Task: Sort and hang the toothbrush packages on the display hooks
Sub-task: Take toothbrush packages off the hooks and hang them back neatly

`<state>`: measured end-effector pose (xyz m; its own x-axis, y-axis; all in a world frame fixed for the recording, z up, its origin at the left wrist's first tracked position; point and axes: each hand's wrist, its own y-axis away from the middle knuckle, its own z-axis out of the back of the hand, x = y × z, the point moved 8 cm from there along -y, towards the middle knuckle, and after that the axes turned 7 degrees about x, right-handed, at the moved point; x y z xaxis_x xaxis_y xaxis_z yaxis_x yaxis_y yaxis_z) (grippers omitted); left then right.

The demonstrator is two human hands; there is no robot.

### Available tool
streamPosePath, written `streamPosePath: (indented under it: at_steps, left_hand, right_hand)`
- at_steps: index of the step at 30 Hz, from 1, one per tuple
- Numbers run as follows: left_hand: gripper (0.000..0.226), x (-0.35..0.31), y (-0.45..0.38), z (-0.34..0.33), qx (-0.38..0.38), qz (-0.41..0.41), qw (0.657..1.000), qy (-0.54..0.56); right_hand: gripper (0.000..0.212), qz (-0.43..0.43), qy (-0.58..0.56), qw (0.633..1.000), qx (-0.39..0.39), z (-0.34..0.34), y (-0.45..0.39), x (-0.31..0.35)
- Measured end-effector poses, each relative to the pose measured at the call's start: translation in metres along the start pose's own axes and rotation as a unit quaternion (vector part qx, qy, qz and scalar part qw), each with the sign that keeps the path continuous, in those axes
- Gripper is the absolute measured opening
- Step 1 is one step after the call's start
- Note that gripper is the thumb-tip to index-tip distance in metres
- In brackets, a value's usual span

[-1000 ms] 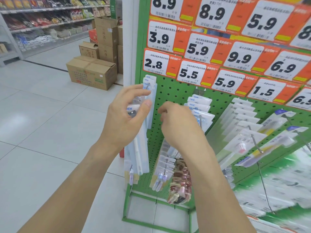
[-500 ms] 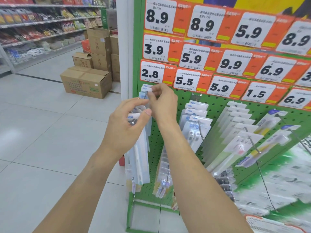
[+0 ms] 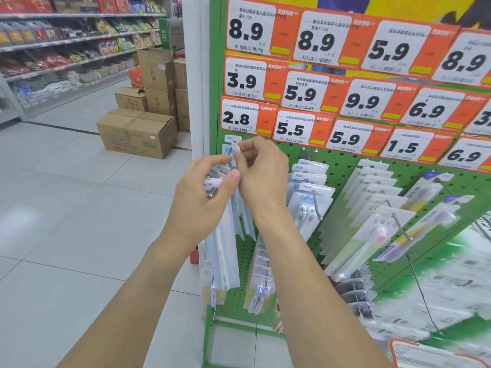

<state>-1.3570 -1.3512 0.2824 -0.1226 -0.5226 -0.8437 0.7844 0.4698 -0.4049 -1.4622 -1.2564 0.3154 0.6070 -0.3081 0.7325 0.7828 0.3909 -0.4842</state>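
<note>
**Packs threaded onto the leftmost hook**

The green pegboard [image 3: 342,166] rises behind both hands, its price cards [image 3: 245,119] above them reading 2.8 and 5.5. The left hand [image 3: 202,203] clamps a bundle of toothbrush packages [image 3: 225,251] marked "NEW", hanging below it. The right hand [image 3: 263,176] pinches one pack's top tab [image 3: 235,148]. The packs look light, stiff and slippery, so best held at the punched tab

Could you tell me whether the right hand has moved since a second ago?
Yes. The right hand has gone up and left, from beside the middle packages to just under the 2.8 price tag.
</note>
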Motion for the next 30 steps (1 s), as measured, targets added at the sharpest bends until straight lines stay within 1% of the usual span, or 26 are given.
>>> streamPosePath:
  at_steps: [5, 8, 11, 12, 14, 17, 18, 19, 20, 22, 24, 26, 28, 30]
  left_hand:
    - [0.041, -0.002, 0.002, 0.001, 0.0, 0.001, 1.0, 0.008]
    - [0.042, -0.004, 0.003, 0.001, 0.003, -0.002, 1.0, 0.026]
    - [0.048, -0.005, 0.004, 0.005, -0.01, -0.016, 0.997, 0.072]
    - [0.048, -0.005, 0.006, 0.009, -0.03, -0.02, 0.995, 0.092]
    - [0.042, -0.012, 0.014, 0.021, -0.095, -0.05, 0.989, 0.102]
    - [0.025, -0.028, 0.038, 0.033, -0.185, -0.119, 0.969, 0.112]
    - [0.017, -0.033, 0.048, 0.031, -0.201, -0.136, 0.963, 0.117]
    - [0.017, -0.037, 0.059, 0.027, -0.205, -0.145, 0.96, 0.12]
    - [0.02, -0.04, 0.07, 0.019, -0.194, -0.145, 0.962, 0.125]
    - [0.02, -0.045, 0.089, -0.001, -0.14, -0.128, 0.974, 0.125]
    - [0.02, -0.043, 0.105, -0.023, -0.069, -0.085, 0.986, 0.123]
    - [0.029, -0.035, 0.119, -0.041, -0.009, -0.031, 0.992, 0.122]
    - [0.036, -0.023, 0.13, -0.056, 0.046, 0.03, 0.989, 0.134]
    - [0.028, -0.008, 0.14, -0.069, 0.102, 0.1, 0.974, 0.176]
  right_hand:
    - [0.009, 0.028, 0.01, 0.999, -0.019, 0.015, 0.018, 0.011]
    - [0.008, 0.061, 0.007, 0.997, -0.045, 0.028, 0.035, 0.023]
    - [0.005, 0.098, 0.004, 0.993, -0.064, 0.041, 0.055, 0.035]
    - [0.005, 0.105, 0.002, 0.992, -0.067, 0.046, 0.061, 0.037]
    - [0.004, 0.115, -0.002, 0.991, -0.071, 0.056, 0.075, 0.039]
    - [0.007, 0.144, -0.015, 0.986, -0.082, 0.074, 0.099, 0.038]
    - [0.008, 0.147, -0.028, 0.986, -0.078, 0.08, 0.107, 0.036]
    - [0.008, 0.146, -0.041, 0.986, -0.071, 0.084, 0.114, 0.032]
    - [0.008, 0.142, -0.053, 0.987, -0.061, 0.087, 0.122, 0.028]
    - [0.012, 0.123, -0.085, 0.988, -0.042, 0.091, 0.135, 0.019]
    - [0.019, 0.082, -0.136, 0.987, -0.021, 0.092, 0.143, 0.005]
    - [0.02, 0.028, -0.19, 0.981, 0.008, 0.088, 0.149, -0.011]
    - [0.016, -0.023, -0.231, 0.972, 0.035, 0.085, 0.154, -0.026]
    - [0.012, -0.066, -0.27, 0.958, 0.065, 0.08, 0.16, -0.041]
